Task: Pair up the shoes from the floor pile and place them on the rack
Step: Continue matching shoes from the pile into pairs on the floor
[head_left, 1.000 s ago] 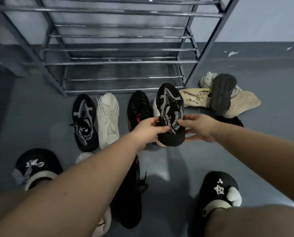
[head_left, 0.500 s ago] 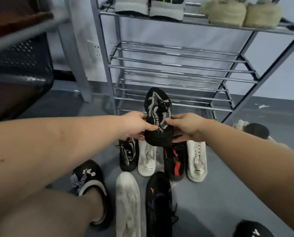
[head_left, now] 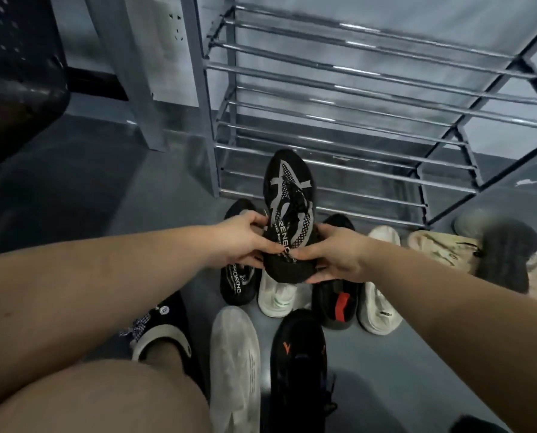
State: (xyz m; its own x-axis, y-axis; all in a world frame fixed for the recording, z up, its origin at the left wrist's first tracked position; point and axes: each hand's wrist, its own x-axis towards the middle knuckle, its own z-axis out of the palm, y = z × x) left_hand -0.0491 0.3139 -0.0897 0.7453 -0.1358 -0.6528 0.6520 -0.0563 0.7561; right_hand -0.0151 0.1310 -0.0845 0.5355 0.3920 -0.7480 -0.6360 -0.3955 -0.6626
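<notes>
Black knit with grey and white markings, a sneaker is clamped at its heel end between the fingers of the left hand and those of the right hand, toe pointing toward the metal bar rack. It is held above a row of black and white shoes on the grey floor; its matching black sneaker lies just below the left hand. A cream shoe pile sits well to the right.

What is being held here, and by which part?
A black patterned sneaker, gripped at its heel end by both hands, left hand and right hand on either side, toe pointing toward the rack.
</notes>
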